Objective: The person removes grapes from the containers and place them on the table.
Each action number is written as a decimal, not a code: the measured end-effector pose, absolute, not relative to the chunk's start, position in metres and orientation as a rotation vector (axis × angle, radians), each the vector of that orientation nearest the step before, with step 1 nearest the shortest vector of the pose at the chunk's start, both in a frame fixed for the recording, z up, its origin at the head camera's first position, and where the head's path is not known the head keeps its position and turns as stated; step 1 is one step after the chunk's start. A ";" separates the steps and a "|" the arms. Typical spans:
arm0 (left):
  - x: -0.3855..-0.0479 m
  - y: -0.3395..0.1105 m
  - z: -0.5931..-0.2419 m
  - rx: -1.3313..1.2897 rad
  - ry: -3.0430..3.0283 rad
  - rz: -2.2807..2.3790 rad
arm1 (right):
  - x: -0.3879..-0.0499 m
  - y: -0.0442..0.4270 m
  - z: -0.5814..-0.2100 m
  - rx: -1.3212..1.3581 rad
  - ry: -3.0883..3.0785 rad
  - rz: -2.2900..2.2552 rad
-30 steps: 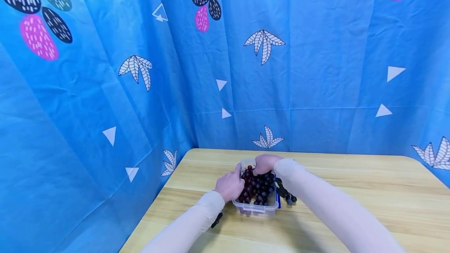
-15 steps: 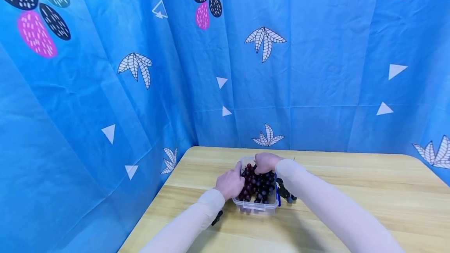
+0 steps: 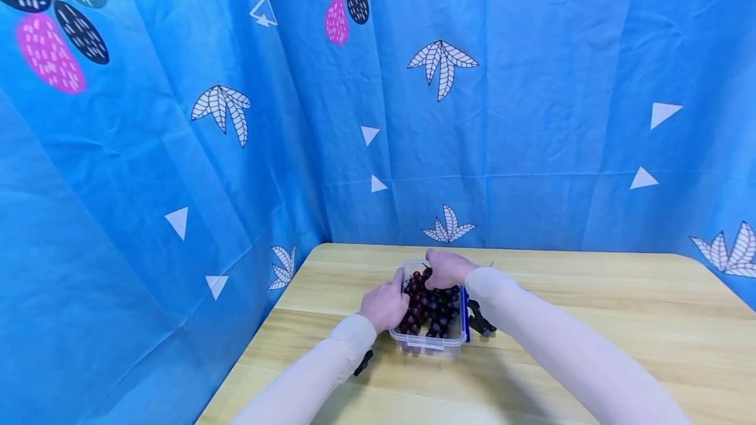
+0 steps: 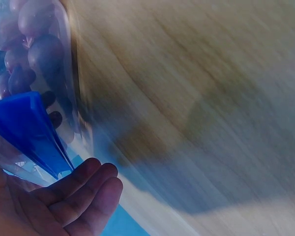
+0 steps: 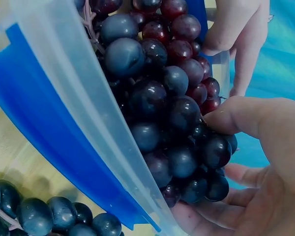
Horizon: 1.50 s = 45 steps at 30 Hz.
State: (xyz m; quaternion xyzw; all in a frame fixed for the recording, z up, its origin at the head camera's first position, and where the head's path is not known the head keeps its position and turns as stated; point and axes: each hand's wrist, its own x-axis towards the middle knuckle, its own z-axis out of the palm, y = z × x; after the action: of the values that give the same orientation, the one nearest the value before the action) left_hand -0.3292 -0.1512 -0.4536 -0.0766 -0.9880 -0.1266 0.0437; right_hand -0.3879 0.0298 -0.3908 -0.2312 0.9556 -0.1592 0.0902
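Right hand (image 3: 447, 270): slightly higher than before, thumb and fingers clamped round dark grapes (image 5: 182, 160).
Left hand (image 3: 384, 307): unmoved, thumb and fingers pinching the container (image 3: 451, 348).

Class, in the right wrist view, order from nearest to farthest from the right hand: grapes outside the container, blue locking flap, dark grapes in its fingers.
1. Dark grapes, held by the right hand.
2. Blue locking flap, along the container's side.
3. Grapes outside the container, lower left.
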 end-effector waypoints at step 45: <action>-0.334 -0.152 -0.452 -0.226 -3.036 -0.386 | -0.348 0.068 -0.345 -1.025 3.049 -0.767</action>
State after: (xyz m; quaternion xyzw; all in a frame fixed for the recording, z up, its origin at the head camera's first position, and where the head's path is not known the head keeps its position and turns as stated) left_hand -0.3343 -0.1519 -0.4523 -0.0736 -0.9887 -0.1258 0.0361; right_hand -0.3482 0.0680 -0.3448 -0.3090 0.9188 -0.2312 -0.0825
